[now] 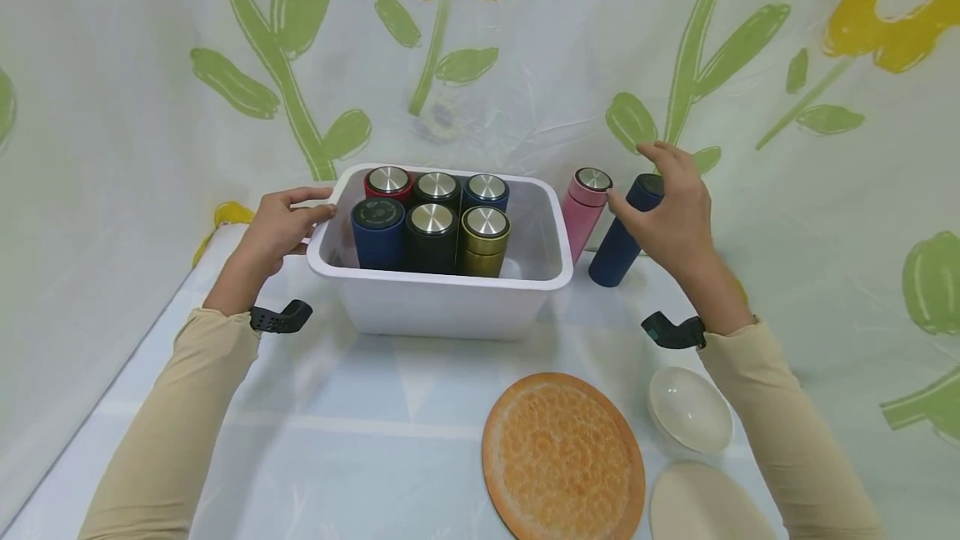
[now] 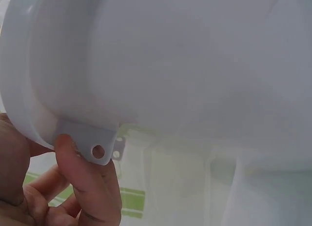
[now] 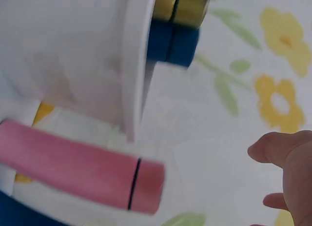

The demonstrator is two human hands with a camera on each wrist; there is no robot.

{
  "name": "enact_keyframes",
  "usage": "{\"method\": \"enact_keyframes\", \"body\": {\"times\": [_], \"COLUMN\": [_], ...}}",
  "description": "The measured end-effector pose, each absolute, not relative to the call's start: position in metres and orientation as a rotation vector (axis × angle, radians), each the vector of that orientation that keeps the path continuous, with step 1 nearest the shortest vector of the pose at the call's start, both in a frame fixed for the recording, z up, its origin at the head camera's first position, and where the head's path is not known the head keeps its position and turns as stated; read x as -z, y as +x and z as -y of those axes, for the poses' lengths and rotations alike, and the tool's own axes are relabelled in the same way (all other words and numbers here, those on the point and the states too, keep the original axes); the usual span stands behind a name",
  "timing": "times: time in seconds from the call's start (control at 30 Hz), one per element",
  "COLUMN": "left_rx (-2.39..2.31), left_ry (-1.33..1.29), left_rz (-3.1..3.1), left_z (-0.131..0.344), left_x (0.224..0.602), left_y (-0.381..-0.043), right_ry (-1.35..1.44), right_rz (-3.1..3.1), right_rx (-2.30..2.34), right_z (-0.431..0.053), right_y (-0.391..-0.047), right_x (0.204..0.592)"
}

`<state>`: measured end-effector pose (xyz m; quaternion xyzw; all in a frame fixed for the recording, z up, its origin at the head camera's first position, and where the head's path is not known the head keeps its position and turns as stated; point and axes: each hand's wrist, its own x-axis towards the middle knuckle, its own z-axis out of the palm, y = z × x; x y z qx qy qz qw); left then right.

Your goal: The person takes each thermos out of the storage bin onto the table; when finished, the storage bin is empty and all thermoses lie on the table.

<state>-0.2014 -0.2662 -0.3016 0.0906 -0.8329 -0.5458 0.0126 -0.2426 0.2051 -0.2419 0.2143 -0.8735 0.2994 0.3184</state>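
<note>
A white plastic bin (image 1: 442, 307) holds several upright thermos bottles with red, black, navy and gold bodies, such as the gold bottle (image 1: 485, 244). My left hand (image 1: 279, 227) grips the bin's left end at the rim. The left wrist view shows its fingers (image 2: 83, 182) at a tab with a hole below that rim. Right of the bin stand a pink thermos bottle (image 1: 582, 211) and a navy thermos bottle (image 1: 622, 236). Above and beside these two is my right hand (image 1: 675, 207), thumb and fingers spread, holding nothing. In the right wrist view it is apart from the pink bottle (image 3: 83, 167).
A round orange-brown mat (image 1: 562, 457) lies on the table in front, with a white bowl (image 1: 690, 408) right of it. Below the bowl is a cream flat oval piece (image 1: 705, 507). A flower-printed curtain (image 1: 525, 65) hangs close behind the bin and bottles.
</note>
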Motion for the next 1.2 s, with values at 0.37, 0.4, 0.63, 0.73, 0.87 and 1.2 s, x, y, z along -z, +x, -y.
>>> {"method": "enact_keyframes", "body": {"times": [0.37,0.4,0.63,0.73,0.87,1.2], "left_rx": [1.687,1.685,1.687,1.694,1.711,1.739], "left_ry": [0.296,0.295,0.29,0.295,0.31,0.313], "left_rz": [2.594,2.596,2.612,2.606,2.601,2.593], "left_z": [0.266,0.266,0.267,0.267,0.266,0.266], "left_x": [0.302,0.302,0.302,0.301,0.301,0.301], "left_y": [-0.2,-0.2,-0.2,-0.2,-0.2,-0.199], "right_ry": [0.801,0.804,0.805,0.826,0.866,0.956], "right_rz": [2.276,2.289,2.36,2.364,2.357,2.434], "right_rx": [-0.855,-0.873,-1.015,-1.057,-1.092,-1.133], "right_z": [-0.174,-0.173,-0.164,-0.156,-0.143,-0.109], "right_y": [-0.219,-0.218,-0.212,-0.211,-0.21,-0.209], "right_x": [0.243,0.243,0.25,0.254,0.261,0.278]}}
